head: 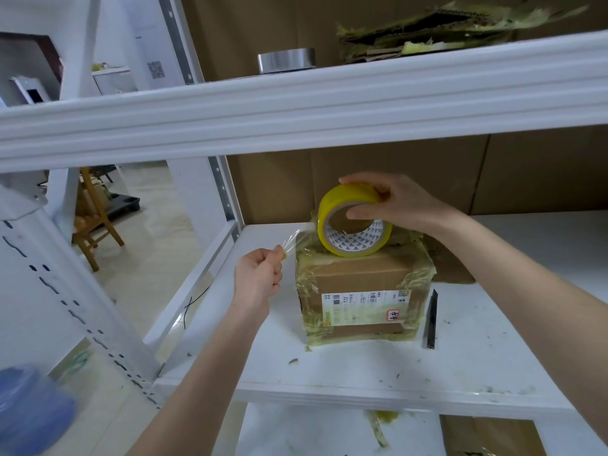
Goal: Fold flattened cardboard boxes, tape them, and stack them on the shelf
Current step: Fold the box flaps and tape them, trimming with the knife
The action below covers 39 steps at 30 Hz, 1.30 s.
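A small folded cardboard box point(358, 291) with a white label and old yellowish tape on its edges stands on the white middle shelf point(329, 366). On its top rests a yellow tape roll point(353, 222), upright on its edge. My right hand point(394, 200) grips the roll, thumb inside the core and fingers over the top. My left hand point(260, 274), to the left of the box, pinches the free end of a clear tape strip point(294, 236) stretched from the roll.
A black utility knife point(431, 319) lies on the shelf right of the box. The upper shelf beam point(296, 116) crosses just above my hands; on it sit a silver tape roll point(286, 60) and flattened cardboard point(434, 31). A wooden chair point(95, 218) stands left of the shelf post.
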Available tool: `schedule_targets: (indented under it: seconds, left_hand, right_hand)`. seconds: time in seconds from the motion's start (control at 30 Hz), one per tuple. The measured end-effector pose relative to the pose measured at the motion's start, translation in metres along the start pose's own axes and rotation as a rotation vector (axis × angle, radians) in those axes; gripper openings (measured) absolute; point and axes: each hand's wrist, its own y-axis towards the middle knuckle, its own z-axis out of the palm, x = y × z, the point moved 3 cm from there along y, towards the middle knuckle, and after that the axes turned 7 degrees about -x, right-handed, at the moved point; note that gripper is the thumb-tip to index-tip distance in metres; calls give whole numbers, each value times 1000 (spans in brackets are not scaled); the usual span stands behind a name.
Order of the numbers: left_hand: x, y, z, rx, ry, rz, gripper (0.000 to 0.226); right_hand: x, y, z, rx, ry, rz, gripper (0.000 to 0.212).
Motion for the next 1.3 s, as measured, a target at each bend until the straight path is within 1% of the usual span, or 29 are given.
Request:
schedule_targets:
  seconds: [0.1,0.2,0.27,0.3,0.33,0.37,0.4,0.43,0.47,0.5,0.53,0.57,0.6,0.63,0.67,0.77,0.8,0.83,0.9,1.0,1.07,1.13,1.17,1.2,1.23,1.3]
  left_hand:
    - [13,-1,5,27,13,-66,28]
    - [23,0,13,67,-3,-181,35]
    - [33,2,12,116,123,-231,28]
    - [36,2,9,114,212,-204,19]
    - [36,3,5,66,291,-129,11]
    - [33,3,-1,-25,339,4,6]
    - [24,2,-5,-113,357,180,13]
    - [10,-2,-5,-138,381,352,24]
    - [-3,-8,2,-85,425,485,37]
    - [-12,-14,12,32,518,572,51]
    - [-15,-20,24,163,647,640,64]
    - [-13,-26,34,252,779,701,75]
    - [-9,-29,40,290,884,752,82]
    - [-5,-28,42,293,940,778,86]
    - [-3,-25,41,290,952,784,85]
    - [-5,-17,37,312,944,815,78]
    - [-7,-15,39,335,954,830,77]
    - [-8,-13,41,358,965,839,76]
    - [-9,-4,42,392,992,840,74]
    - [-16,11,38,466,1034,826,72]
    - [-20,18,38,504,1096,836,74]
    - [-20,20,39,509,1162,868,75]
    - [-19,20,40,508,1188,866,75]
    - [-17,20,39,507,1205,864,74]
    - [-16,21,39,505,1213,867,73]
    - [-16,22,36,501,1218,874,71]
  right_hand:
    - [3,-1,6,-22,-58,-2,44]
    - [5,0,6,-39,-90,-2,41]
    - [5,1,6,-47,-91,8,41]
    - [6,2,6,-49,-93,10,41]
    - [7,2,7,-49,-94,8,42]
    - [7,2,8,-50,-99,9,42]
    - [6,2,7,-56,-98,12,43]
    - [5,1,8,-61,-90,20,44]
    - [5,1,7,-60,-78,23,45]
    - [5,0,7,-53,-63,22,47]
    - [4,-1,7,-38,-42,25,51]
    - [2,-4,6,-20,-4,41,56]
    - [-1,-6,3,-5,38,71,61]
    - [-6,-9,-1,4,70,108,64]
    - [-11,-12,-6,10,73,136,62]
    - [-27,-24,-12,71,-10,213,45]
    - [-31,-29,-9,85,17,259,42]
    - [-35,-34,-5,64,78,307,41]
    - [-43,-39,1,-45,155,355,47]
    - [-43,-41,9,-137,133,377,66]
    - [-42,-38,12,-151,23,393,81]
    - [-38,-32,10,-147,-187,411,95]
    - [-35,-28,8,-156,-252,404,100]
    - [-31,-22,7,-171,-252,385,101]
    - [-27,-17,8,-178,-194,357,98]
    - [-22,-8,16,-136,-38,287,82]
